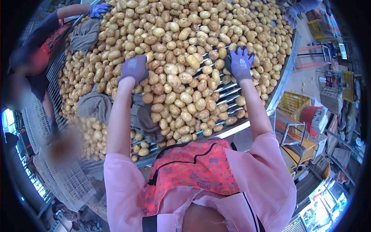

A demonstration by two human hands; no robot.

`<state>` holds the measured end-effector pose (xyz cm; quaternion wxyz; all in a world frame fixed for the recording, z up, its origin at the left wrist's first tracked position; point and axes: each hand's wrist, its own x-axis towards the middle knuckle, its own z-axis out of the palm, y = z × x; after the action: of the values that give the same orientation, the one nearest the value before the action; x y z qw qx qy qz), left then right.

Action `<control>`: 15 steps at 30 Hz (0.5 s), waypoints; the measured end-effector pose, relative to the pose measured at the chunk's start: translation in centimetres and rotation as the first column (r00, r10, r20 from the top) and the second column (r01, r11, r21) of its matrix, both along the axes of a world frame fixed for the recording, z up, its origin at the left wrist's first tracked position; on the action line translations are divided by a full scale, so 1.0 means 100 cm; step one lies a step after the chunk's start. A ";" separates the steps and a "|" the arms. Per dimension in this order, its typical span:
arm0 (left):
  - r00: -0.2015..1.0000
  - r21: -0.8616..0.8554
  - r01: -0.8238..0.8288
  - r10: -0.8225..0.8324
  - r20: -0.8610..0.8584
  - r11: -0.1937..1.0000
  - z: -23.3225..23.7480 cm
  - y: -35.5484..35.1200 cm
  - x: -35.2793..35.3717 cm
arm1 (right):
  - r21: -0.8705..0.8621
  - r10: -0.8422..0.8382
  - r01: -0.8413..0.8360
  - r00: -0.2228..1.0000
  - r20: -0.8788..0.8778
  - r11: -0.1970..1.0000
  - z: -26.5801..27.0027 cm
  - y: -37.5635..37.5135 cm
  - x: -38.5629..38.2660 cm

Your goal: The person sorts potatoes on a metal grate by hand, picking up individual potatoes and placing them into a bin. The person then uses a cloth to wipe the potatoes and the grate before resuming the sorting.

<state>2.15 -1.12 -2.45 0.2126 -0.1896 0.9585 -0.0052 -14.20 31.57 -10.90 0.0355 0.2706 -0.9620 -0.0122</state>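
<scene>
A wide roller table (228, 92) is heaped with yellow-brown potatoes (181, 42). Both my arms reach out over it in purple gloves. My left hand (133, 69) rests knuckles-up on the potatoes left of centre, its fingers curled down among them; whether it grips one is hidden. My right hand (239, 63) lies flat on the pile at the right with its fingers spread, holding nothing. Bare metal rollers show between the two hands.
Grey cloths (94, 106) lie among the potatoes at the left and near edge. Another person stands at the left, their gloved hand (97, 9) on the far pile. A third gloved hand (290, 13) reaches in top right. Yellow crates (291, 104) and stools stand right.
</scene>
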 end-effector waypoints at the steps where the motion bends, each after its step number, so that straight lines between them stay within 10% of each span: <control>1: 1.000 0.069 0.009 -0.009 0.002 0.998 0.007 0.007 0.008 | -0.073 0.031 -0.032 0.999 -0.011 0.997 0.011 -0.011 -0.002; 5: 0.989 0.367 0.082 -0.029 -0.148 0.927 0.007 0.033 0.041 | -0.172 0.377 -0.346 0.904 0.203 0.922 0.025 -0.048 0.031; 12: 0.825 0.784 -0.167 0.520 -0.221 0.598 0.020 0.071 0.026 | -0.092 0.119 -0.089 0.902 0.414 0.992 -0.009 -0.075 0.031; 14: 0.772 0.845 -0.140 0.592 -0.233 0.516 0.012 0.083 0.023 | -0.454 0.199 -0.006 0.904 0.379 0.891 0.005 -0.049 0.037; 15: 0.703 0.909 -0.113 0.679 -0.212 0.401 0.013 0.097 0.024 | -0.750 0.301 -0.050 0.932 0.202 0.659 0.010 -0.045 0.045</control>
<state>4.55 8.58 -1.19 -0.0192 -0.2891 0.7686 0.5703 -9.68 27.04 -9.88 -0.0091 0.3247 -0.8470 0.4207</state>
